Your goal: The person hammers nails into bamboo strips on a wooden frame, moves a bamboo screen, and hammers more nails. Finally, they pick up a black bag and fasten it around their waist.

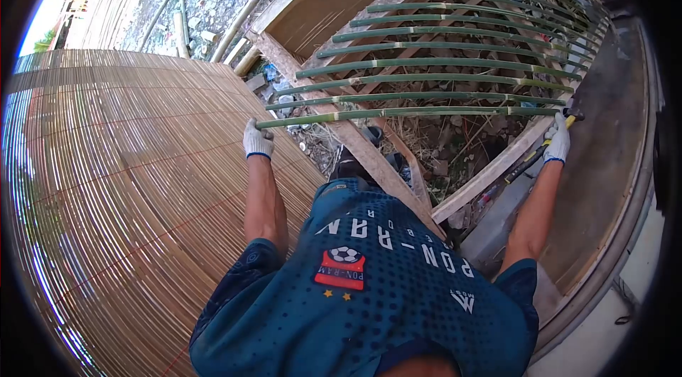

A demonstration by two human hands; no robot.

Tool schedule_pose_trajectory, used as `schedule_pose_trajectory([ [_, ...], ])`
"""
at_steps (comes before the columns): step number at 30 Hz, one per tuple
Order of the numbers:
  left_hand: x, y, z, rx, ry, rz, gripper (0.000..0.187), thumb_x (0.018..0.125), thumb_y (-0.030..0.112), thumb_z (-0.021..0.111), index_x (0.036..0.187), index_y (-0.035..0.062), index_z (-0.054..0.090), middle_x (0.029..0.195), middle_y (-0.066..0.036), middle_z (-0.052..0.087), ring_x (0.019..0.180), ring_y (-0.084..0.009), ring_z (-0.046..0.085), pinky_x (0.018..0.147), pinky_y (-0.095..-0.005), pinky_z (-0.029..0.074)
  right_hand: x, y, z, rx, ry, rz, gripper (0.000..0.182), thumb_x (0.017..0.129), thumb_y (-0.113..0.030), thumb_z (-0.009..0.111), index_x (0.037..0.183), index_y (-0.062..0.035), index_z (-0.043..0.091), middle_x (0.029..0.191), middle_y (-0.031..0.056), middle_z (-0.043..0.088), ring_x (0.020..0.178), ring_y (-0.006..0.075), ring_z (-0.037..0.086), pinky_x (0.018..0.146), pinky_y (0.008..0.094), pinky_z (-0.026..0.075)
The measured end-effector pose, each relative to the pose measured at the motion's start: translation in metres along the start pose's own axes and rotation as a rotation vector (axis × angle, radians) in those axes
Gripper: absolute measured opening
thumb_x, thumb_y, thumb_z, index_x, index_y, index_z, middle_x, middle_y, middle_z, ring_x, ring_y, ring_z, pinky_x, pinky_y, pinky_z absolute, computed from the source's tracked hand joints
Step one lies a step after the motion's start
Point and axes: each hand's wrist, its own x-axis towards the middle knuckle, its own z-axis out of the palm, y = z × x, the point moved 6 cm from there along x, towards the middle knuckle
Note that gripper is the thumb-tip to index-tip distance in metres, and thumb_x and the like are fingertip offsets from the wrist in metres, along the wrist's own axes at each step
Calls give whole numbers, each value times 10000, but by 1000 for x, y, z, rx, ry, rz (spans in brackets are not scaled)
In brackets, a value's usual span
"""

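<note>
My left hand [256,140], in a white glove, grips the left end of the nearest green bamboo slat [412,113]. That slat lies across a wooden frame [369,157] with several more green slats [440,61] laid in rows behind it. My right hand [558,140], also gloved, is at the slat's right end and holds a hammer with a yellow-and-black handle [529,158]; its head [574,113] is by the slat's tip. My blue jersey [369,292] fills the bottom of the view.
A wide woven bamboo mat [121,185] covers the left side. A grey board [611,143] and a curved rim lie on the right. Rubble and scrap [440,146] show under the frame. Bamboo poles and debris [213,1] lie on the ground at the top.
</note>
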Motion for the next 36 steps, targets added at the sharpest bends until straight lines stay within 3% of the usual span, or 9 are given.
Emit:
schedule_pose_trajectory([
  [5, 5, -8, -1, 38, 5, -37, 251, 1016, 264, 617, 811, 159, 517, 588, 18, 388, 447, -146, 387, 415, -307, 307, 3, 6, 0, 30, -1, 20, 192, 935, -229, 762, 1008, -109, 630, 732, -56, 470, 516, 51, 408, 436, 230, 349],
  [8, 10, 1, -9, 352, -75, 188, 239, 1025, 295, 600, 858, 132, 550, 616, -14, 449, 485, -193, 446, 444, -343, 371, -8, 6, 5, -36, 11, 41, 239, 933, -338, 757, 977, -128, 650, 756, -57, 538, 567, 55, 489, 485, 243, 416],
  [9, 28, 4, -19, 590, -164, 329, 125, 1041, 238, 537, 1037, 121, 582, 686, -27, 512, 549, -192, 491, 498, -350, 422, -19, 6, 16, 51, -109, 27, 273, 957, -374, 736, 801, -230, 565, 598, -103, 437, 472, 41, 403, 416, 239, 325],
  [11, 51, -3, -23, 489, -259, 210, 325, 1052, 112, 429, 1346, 137, 565, 845, -40, 600, 636, -185, 533, 555, -350, 475, -42, -9, 22, -29, -22, -68, 267, 937, -360, 762, 813, -222, 569, 620, -99, 457, 478, 42, 416, 422, 244, 333],
  [12, 91, -5, -35, 669, -312, 301, 346, 1056, 109, 413, 1377, 150, 538, 900, -46, 593, 646, -182, 520, 551, -342, 466, -57, -20, 29, -27, 6, -87, 251, 928, -324, 778, 837, -201, 579, 639, -90, 465, 480, 41, 417, 426, 242, 344],
  [13, 60, -3, -26, 435, -183, 216, 354, 1052, 104, 428, 1383, 170, 535, 870, -39, 565, 628, -172, 507, 545, -332, 453, -48, -15, 19, -102, 95, -110, 226, 915, -294, 789, 895, -149, 616, 651, -77, 468, 482, 45, 435, 434, 243, 367],
  [18, 40, 9, -7, 203, -151, 30, 87, 1069, 241, 504, 1059, 167, 550, 626, 19, 373, 474, -126, 347, 454, -288, 319, -62, -21, 25, -139, 133, -184, 255, 916, -233, 766, 1067, -42, 691, 660, -25, 533, 476, 93, 475, 419, 286, 387],
  [22, 29, 14, 4, 200, -103, 66, 318, 1072, 337, 524, 811, 189, 421, 543, 50, 288, 413, -117, 272, 419, -268, 268, -65, -20, 23, -158, 147, -209, 250, 894, -244, 772, 1065, -66, 730, 666, -11, 569, 480, 113, 523, 429, 299, 414],
  [36, 52, 27, -13, 247, -52, 109, 250, 1064, 371, 548, 905, 185, 501, 596, 56, 310, 434, -94, 322, 394, -241, 273, -92, -22, 30, -182, 200, -191, 235, 872, -257, 751, 1021, -83, 699, 664, -10, 566, 465, 114, 522, 423, 307, 417],
])
